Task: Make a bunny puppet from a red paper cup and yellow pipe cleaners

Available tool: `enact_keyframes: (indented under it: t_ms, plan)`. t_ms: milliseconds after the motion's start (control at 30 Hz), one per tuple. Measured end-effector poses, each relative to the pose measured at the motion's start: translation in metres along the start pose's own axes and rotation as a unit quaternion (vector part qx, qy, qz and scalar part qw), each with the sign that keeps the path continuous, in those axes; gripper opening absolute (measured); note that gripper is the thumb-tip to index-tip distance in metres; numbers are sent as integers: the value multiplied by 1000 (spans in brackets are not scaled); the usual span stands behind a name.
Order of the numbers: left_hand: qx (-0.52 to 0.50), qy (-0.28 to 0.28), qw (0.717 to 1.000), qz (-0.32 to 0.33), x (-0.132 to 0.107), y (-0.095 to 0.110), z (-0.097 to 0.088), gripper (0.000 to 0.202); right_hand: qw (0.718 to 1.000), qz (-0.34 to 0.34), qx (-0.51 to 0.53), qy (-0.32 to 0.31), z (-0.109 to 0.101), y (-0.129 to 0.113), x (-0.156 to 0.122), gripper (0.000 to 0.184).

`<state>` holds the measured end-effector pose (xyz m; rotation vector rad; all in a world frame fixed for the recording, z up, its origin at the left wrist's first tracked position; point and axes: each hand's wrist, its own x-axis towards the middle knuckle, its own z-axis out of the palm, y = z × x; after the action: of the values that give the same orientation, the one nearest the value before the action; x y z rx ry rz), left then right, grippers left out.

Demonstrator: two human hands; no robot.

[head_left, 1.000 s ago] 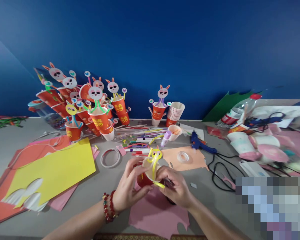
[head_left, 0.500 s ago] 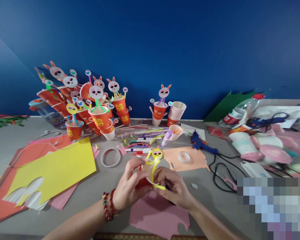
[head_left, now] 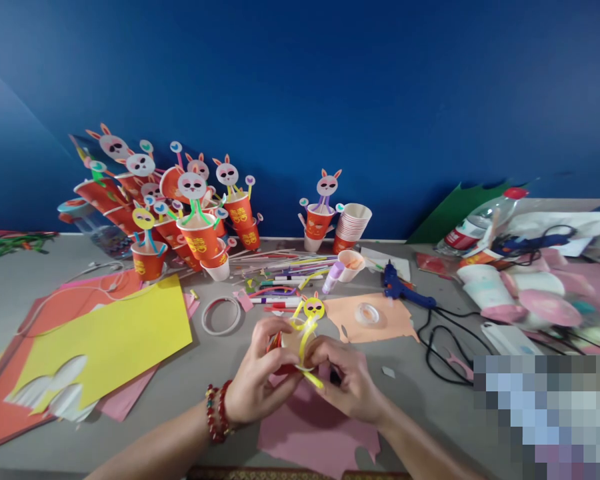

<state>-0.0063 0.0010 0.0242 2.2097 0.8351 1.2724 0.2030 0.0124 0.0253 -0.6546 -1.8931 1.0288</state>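
My left hand (head_left: 267, 363), with red bead bracelets at its wrist, is wrapped round a red paper cup (head_left: 291, 341) that lies tilted, its pale inside facing up. Yellow pipe cleaners (head_left: 306, 339) run from the cup's mouth up to a yellow paper rabbit head (head_left: 313, 307). One yellow end (head_left: 313, 380) bends out over the rim. My right hand (head_left: 347, 377) pinches at the rim beside this yellow strip; its fingers hide the exact contact. Below both hands lies a pink paper sheet (head_left: 320, 433).
Finished rabbit cups (head_left: 196, 239) crowd the back left. A stack of paper cups (head_left: 353, 223) stands at the wall. Yellow paper (head_left: 145, 333) and a tape roll (head_left: 221, 315) lie left; orange paper (head_left: 385, 337) and a blue glue gun (head_left: 405, 290) with black cord lie right.
The cup has turned slightly in my hands, showing more red at its left. The yellow end over the rim has swung to the left and points lower. My right fingers have shifted slightly.
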Motion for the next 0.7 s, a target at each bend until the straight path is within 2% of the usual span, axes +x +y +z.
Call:
enact_keyframes:
  t_ms: [100,233,300,367,433,500,600,700]
  plan:
    - [-68,19,997,-34,-1,-1,0,26,999,-11,-39,3,-1,-5,0,9]
    - [-199,40,975,-93,1,-7,0,12,994,-36,-101,16,-3,-7,-9,31]
    - [-302,52,943,-131,4,-10,0,12,991,-52,-105,56,-3,-5,-16,41]
    - [-402,65,897,-170,6,-13,0,16,988,-60,-86,115,-2,-2,-20,43]
    - [-471,76,857,-194,6,-15,1,20,982,-45,-60,172,-1,0,-20,36]
    - [-502,84,837,-200,5,-16,2,23,980,-3,-39,194,-1,1,-17,26]
    - [-495,75,843,-195,1,-18,1,24,987,60,-13,149,2,0,-11,26]
    - [-461,51,868,-175,-3,-20,-1,28,991,88,9,99,6,1,-11,49]
